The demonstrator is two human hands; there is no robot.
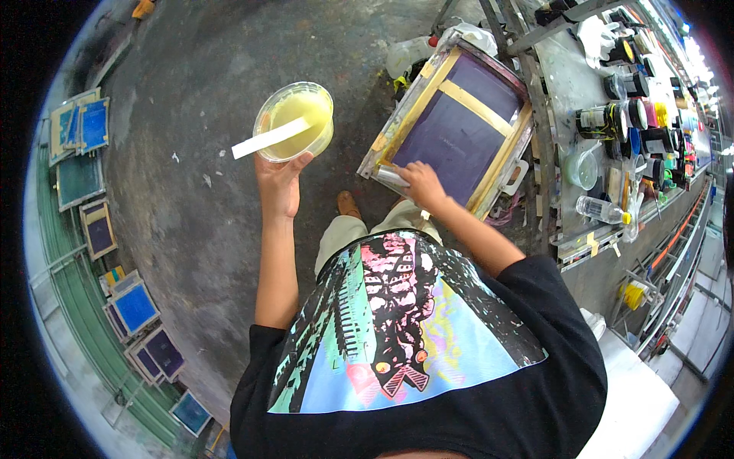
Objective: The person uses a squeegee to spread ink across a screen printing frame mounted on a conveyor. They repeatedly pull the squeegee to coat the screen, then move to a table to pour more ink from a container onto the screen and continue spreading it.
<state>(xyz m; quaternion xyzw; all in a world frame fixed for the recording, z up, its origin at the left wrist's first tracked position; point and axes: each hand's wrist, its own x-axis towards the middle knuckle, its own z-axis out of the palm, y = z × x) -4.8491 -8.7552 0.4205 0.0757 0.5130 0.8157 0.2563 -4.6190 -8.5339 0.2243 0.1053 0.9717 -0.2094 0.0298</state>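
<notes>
My left hand [280, 182] is raised at the centre left, wrapped round a clear plastic tub [327, 136] from below. Pale yellow-green liquid or paste lies inside it. A flat white stick [264, 142] leans in the tub, one end sticking out over the left rim. My right hand [424, 187] is closed on a short silvery bar-like piece [392, 177], whose exact kind I cannot make out. It lies at the near left corner of a screen-printing frame [459, 153], which has dark purple mesh and strips of yellowish tape. The frame stands tilted in front of me.
On the right, a long bench [562, 80] bears several ink pots [602, 122] and a clear bottle [602, 209] with a yellow cap. More screens [138, 307] lean along the left wall. Clear plastic bags [407, 55] lie beyond the frame on the grey floor [191, 229].
</notes>
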